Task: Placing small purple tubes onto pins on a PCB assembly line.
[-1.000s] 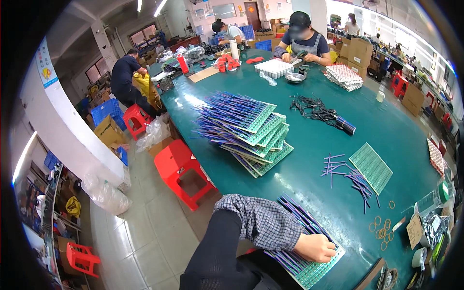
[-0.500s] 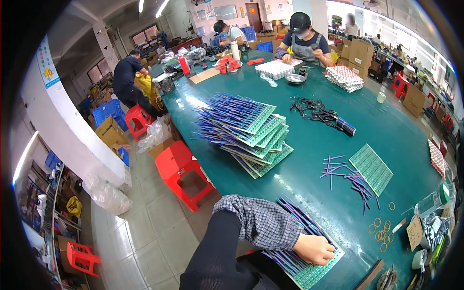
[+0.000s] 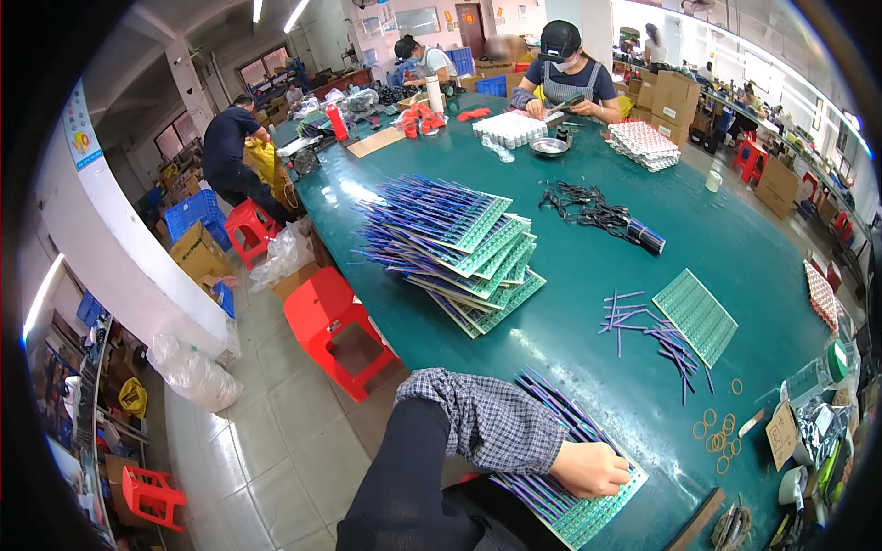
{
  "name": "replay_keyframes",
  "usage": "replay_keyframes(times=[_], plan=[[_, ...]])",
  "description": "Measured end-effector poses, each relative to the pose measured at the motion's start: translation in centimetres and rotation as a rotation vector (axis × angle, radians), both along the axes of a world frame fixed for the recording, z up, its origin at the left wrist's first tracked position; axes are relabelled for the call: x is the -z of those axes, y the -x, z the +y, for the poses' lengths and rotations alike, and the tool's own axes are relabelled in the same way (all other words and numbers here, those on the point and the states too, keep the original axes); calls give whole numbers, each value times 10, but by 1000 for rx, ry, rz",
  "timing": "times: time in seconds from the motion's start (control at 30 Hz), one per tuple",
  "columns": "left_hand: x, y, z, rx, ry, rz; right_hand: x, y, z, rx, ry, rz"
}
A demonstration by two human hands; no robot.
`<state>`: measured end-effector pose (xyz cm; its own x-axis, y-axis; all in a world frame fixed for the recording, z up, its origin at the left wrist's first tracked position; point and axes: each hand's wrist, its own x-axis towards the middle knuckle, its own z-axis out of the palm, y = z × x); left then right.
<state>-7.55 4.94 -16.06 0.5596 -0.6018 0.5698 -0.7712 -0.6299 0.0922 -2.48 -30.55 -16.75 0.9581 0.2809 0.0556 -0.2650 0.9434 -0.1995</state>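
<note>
A left hand (image 3: 590, 468) rests at 5 o'clock on a green tray (image 3: 588, 512) of purple sticks (image 3: 551, 413) at the counter's (image 3: 588, 303) near edge — fingers curled, grip unclear. Loose sticks (image 3: 643, 326) lie at 3 o'clock; stacked trays (image 3: 459, 243) beyond — a worker (image 3: 565, 73) at 12.

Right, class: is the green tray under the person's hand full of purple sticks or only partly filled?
Partly filled. Purple sticks lie in rows over most of the tray, but the strip by the hand shows bare green grid.
</note>
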Motion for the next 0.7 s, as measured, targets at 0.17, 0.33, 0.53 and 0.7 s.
replay_keyframes(times=[0.17, 0.33, 0.53, 0.7], plan=[[1, -4, -2, 22, 16, 40, 56, -74, -30, -597, -178, -931], [-2, -3, 0, 17, 32, 69, 13, -6, -5, -70, -164, -39], [0, -6, 0, 16, 53, 102, 21, -4, -4, 45, -79, -153], [-1, -5, 2, 31, 90, 83, 26, -4, -10, 66, 18, -125]])
